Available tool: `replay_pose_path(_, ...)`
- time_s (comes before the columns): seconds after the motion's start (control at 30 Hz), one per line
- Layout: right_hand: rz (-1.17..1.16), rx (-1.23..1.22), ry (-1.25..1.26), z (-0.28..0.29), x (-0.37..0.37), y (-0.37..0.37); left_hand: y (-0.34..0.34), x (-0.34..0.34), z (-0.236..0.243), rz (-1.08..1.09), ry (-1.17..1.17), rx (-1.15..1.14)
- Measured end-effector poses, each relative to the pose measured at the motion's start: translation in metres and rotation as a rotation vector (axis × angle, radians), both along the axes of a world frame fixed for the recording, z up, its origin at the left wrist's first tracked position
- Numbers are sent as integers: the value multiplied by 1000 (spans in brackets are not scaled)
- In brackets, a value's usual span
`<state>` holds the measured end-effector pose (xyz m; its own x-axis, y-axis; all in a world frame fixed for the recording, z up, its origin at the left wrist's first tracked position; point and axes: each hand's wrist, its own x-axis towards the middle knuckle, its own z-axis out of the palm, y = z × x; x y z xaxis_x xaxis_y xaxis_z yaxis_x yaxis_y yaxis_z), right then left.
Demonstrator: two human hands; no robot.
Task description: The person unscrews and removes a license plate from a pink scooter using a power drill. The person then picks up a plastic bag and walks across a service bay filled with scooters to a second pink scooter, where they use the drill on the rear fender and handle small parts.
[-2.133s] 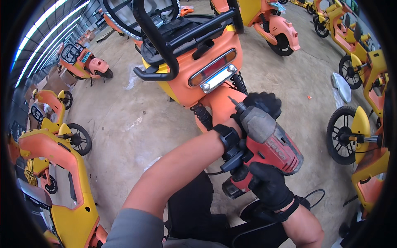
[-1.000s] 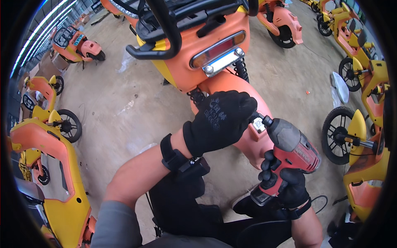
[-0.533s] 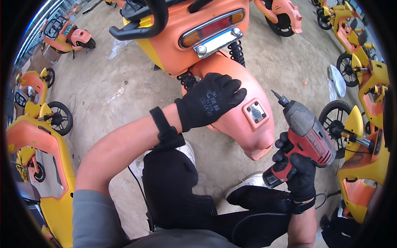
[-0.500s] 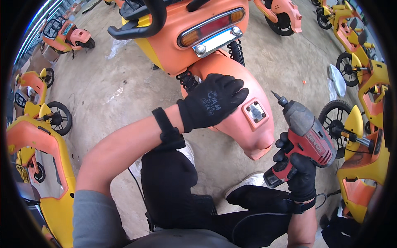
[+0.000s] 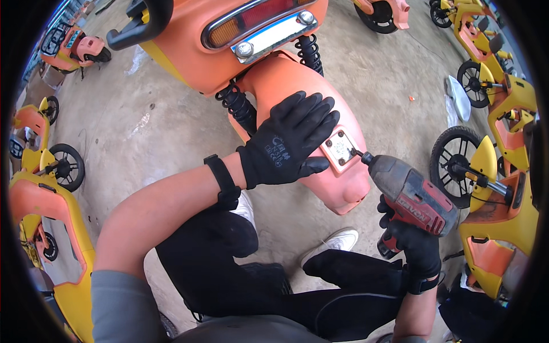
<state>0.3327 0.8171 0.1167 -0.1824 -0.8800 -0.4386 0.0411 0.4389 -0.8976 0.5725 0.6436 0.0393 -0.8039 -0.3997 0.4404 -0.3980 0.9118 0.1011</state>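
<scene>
My left hand [image 5: 293, 143], in a black work glove, lies flat with fingers stretched over the orange rear fender [image 5: 350, 186] of a scooter. Its fingertips and thumb reach beside a small white plate [image 5: 341, 150] that has dark screws at its corners. My right hand [image 5: 414, 243], also gloved, is wrapped round the grip of a red and grey cordless power driver [image 5: 410, 191]. The driver's bit points left and meets the plate's right edge by a corner screw; whether it sits in the screw head I cannot tell.
Above the fender are the scooter's tail light [image 5: 251, 22], a blue and white strip [image 5: 275, 38] and black coil shocks [image 5: 237, 108]. Rows of yellow and orange scooters stand at the left [image 5: 63, 228] and right [image 5: 497, 228]. A plastic-wrapped part [image 5: 458, 98] lies on the concrete floor.
The driver has moved left, bringing its bit to the plate. My left fingers have straightened out flat on the fender. The whole view has shifted slightly, with the scooter now further left.
</scene>
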Motion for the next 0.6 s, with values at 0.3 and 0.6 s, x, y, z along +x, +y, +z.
replay_pose_path(0.3, -45, 62, 22, 8, 2, 5, 1, -4, -8, 21, 63, -52)
replay_pose_path(0.6, 3, 90, 326, -8, -14, 19, -1, -3, -6, 52, 76, 14)
